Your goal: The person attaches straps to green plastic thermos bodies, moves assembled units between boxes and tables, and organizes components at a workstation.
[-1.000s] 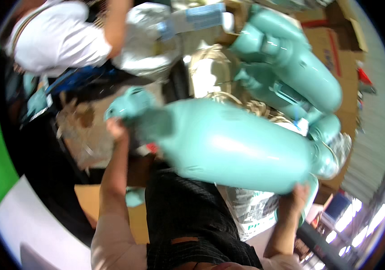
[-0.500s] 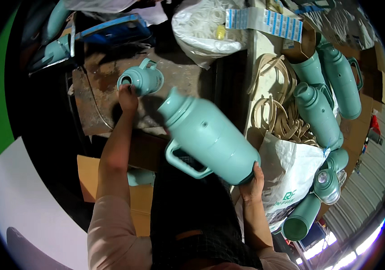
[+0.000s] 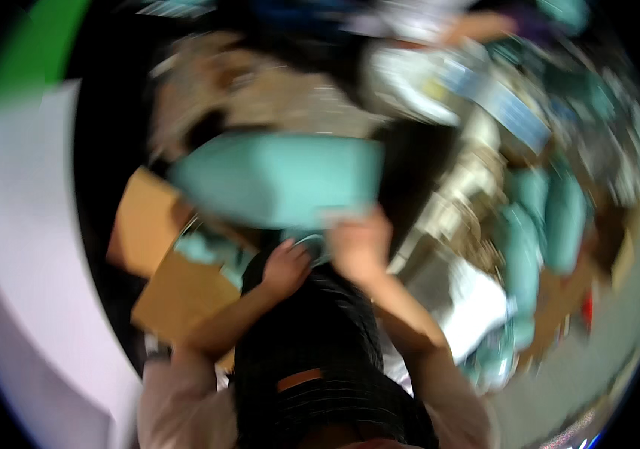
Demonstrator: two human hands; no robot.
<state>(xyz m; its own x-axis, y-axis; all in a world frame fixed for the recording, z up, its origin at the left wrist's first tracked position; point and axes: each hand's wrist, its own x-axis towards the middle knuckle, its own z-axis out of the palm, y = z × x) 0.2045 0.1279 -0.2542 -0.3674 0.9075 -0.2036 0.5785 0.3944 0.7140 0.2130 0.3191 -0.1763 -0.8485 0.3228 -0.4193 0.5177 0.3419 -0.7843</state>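
Observation:
A large teal thermos jug [image 3: 282, 179], badly smeared by motion, lies nearly level in front of my body above the dark apron. My right hand [image 3: 361, 243] is closed on it near its squared right end; the fingers are blurred. Just below the jug my left hand [image 3: 288, 268] curls against a small curved teal part [image 3: 311, 243]. Whether that part is the jug's handle or a separate piece cannot be told. The jug hides what lies behind it.
Cardboard boxes [image 3: 178, 295] with teal pieces [image 3: 208, 248] stand at left. At right are a white sack [image 3: 477, 295], beige bands [image 3: 473, 179] and several teal jugs [image 3: 522, 254]. Beyond lie the brown bench [image 3: 275, 93] and a white bag [image 3: 402, 86]. Another person's arm [image 3: 481, 28] shows at the top.
The jug has swung left and level, close to my body. My left hand has drawn back from the teal top piece on the bench toward me. The whole view has shifted and blurred.

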